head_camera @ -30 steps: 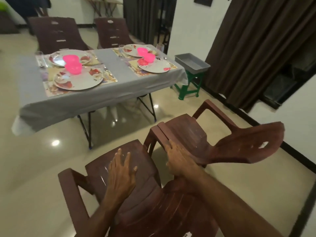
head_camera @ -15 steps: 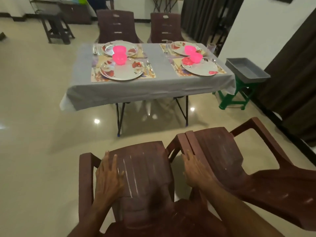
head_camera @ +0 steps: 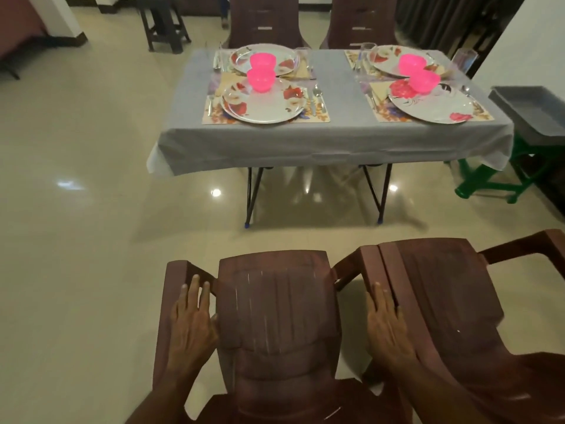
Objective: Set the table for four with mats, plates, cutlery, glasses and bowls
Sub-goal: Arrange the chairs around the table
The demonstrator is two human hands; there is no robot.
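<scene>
Hands on two brown plastic chairs, with a laid table beyond them. The left hand [head_camera: 191, 324] lies flat, fingers straight, on the left armrest of the near chair [head_camera: 275, 316], touching rather than gripping. The right hand [head_camera: 386, 325] lies the same way on the left armrest of a second chair [head_camera: 452, 301] just beside the first; neither hand closes round anything.

Well ahead of both hands stands the table [head_camera: 321, 142] under a grey cloth. Straight ahead of the left hand is a mat [head_camera: 214, 113] with a flowered plate [head_camera: 263, 102] and a pink bowl [head_camera: 261, 79]; a spoon [head_camera: 318, 94] lies to that plate's right. A matching setting [head_camera: 428, 102] sits ahead of the right hand, and two more lie behind these, with glasses [head_camera: 365, 55] among the far ones. Two more chairs [head_camera: 264, 22] stand at the table's far side. Off to the right of the right hand, a grey tray [head_camera: 532, 111] rests on a green stand.

The table appears fully set, so the step in hand seems to be seating. To do it well, the fingers should probably curl under each armrest before any push, since flat palms may slip on smooth plastic. The chairs should go forward level and slowly over the glossy floor, each aimed at its own setting, and stop short of the hanging cloth, which a chair could snag and drag the plates.
</scene>
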